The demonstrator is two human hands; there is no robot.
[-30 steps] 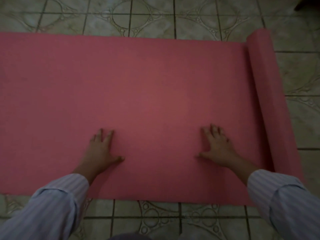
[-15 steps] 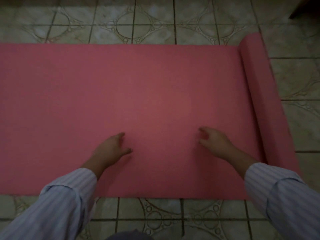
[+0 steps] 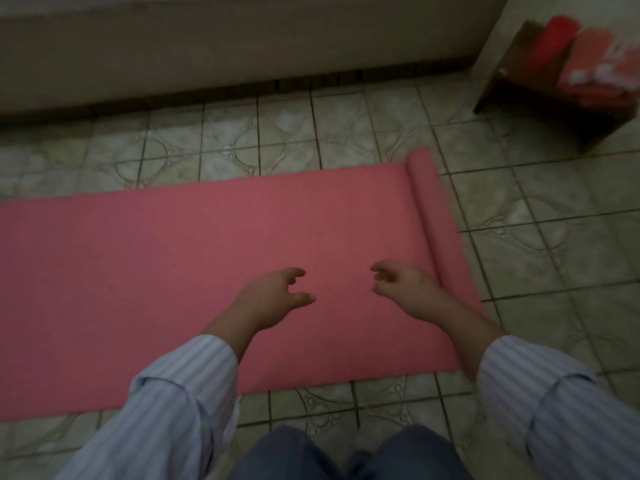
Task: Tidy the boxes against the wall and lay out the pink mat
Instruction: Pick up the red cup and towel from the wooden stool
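Observation:
The pink mat (image 3: 180,271) lies flat across the tiled floor, running off the left edge of the view. Its right end stays curled in a small roll (image 3: 436,220). My left hand (image 3: 266,299) hovers over the mat near its middle, fingers loosely curled and apart, holding nothing. My right hand (image 3: 405,285) hovers beside it, just left of the roll, also empty with curled fingers. A red-orange box (image 3: 599,67) stands at the far right against the wall, on a dark wooden stand.
A low beige ledge or sofa base (image 3: 225,53) runs along the back. The dark wooden stand (image 3: 540,91) sits at the top right corner. Patterned floor tiles (image 3: 554,265) surround the mat. My knees in blue trousers (image 3: 346,455) show at the bottom.
Both hands lifted off the mat and their fingers curled. The view pulled back and tilted up, bringing the ledge, the stand and the red-orange box into sight.

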